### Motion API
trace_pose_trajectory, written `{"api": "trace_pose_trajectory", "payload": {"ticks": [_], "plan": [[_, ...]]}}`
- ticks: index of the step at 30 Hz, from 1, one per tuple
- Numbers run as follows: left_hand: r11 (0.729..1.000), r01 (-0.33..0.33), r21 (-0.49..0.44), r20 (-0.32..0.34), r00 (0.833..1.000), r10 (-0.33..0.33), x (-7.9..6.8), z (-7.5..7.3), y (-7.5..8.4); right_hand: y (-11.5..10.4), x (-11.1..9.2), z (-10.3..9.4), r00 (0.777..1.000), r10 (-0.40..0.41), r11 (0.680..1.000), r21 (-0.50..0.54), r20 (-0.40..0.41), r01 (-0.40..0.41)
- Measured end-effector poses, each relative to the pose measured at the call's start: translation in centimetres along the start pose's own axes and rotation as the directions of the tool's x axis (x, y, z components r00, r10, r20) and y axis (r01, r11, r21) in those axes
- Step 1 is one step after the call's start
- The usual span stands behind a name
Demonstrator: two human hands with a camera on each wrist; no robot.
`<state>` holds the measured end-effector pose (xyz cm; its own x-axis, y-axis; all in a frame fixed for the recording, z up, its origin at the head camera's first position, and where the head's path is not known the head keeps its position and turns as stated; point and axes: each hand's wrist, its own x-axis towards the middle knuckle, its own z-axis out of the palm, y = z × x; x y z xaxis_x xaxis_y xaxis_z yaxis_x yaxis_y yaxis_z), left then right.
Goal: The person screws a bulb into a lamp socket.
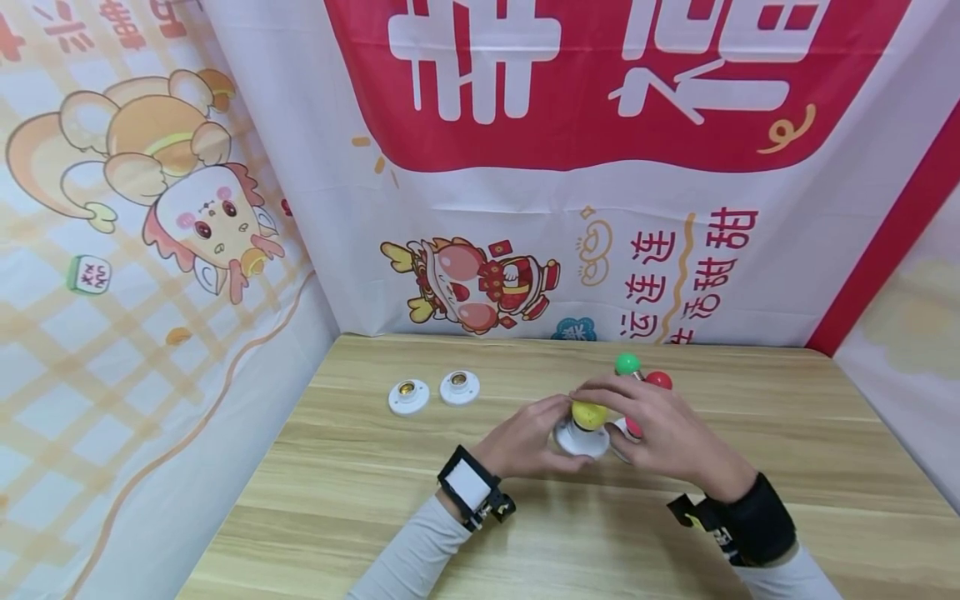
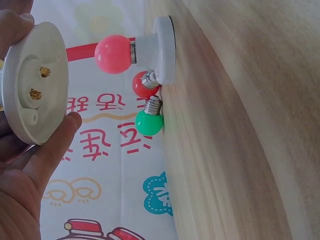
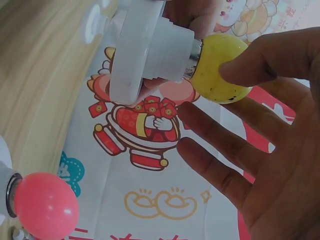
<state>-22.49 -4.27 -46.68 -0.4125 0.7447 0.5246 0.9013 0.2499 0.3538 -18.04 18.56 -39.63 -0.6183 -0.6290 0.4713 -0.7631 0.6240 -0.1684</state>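
My left hand [image 1: 528, 440] grips a white round lamp holder [image 3: 131, 55] by its rim, raised above the table. Its flat underside with two brass terminals shows in the left wrist view. A yellow bulb [image 3: 220, 67] sits in its socket, with a bit of the metal screw base showing at the mouth. My right hand [image 1: 660, 421] pinches the yellow bulb between thumb and forefinger, its other fingers spread loosely. Just beside, a pink bulb [image 2: 116, 54] is fitted in another white lamp holder [image 2: 165, 50] standing on the table, partly hidden by the right hand in the head view.
A green bulb [image 1: 627, 363] and a red bulb [image 1: 659, 380] lie loose on the wooden table [image 1: 360, 517] behind the right hand. Two white lamp holders without bulbs, one left [image 1: 408, 397] and one right [image 1: 460, 387], stand at the back left. A printed cloth [image 1: 487, 200] hangs behind.
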Motion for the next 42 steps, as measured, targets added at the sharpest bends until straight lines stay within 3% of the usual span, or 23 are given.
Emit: {"api": "trace_pose_trajectory", "payload": {"ticks": [11, 31, 42], "plan": [[1.0, 0.004, -0.002, -0.003, 1.0, -0.004, 0.03, -0.03, 0.1, -0.29, -0.04, 0.07, 0.997, 0.071, 0.997, -0.01, 0.014, -0.071], [1.0, -0.01, -0.006, -0.009, 1.0, 0.01, 0.14, -0.1, 0.14, -0.31, 0.01, 0.11, 0.994, 0.107, 0.994, -0.021, -0.011, -0.107], [1.0, -0.027, -0.011, -0.015, 1.0, 0.027, 0.17, 0.05, 0.03, -0.21, 0.07, 0.06, 0.995, 0.088, 0.995, -0.038, -0.041, -0.09]]}}
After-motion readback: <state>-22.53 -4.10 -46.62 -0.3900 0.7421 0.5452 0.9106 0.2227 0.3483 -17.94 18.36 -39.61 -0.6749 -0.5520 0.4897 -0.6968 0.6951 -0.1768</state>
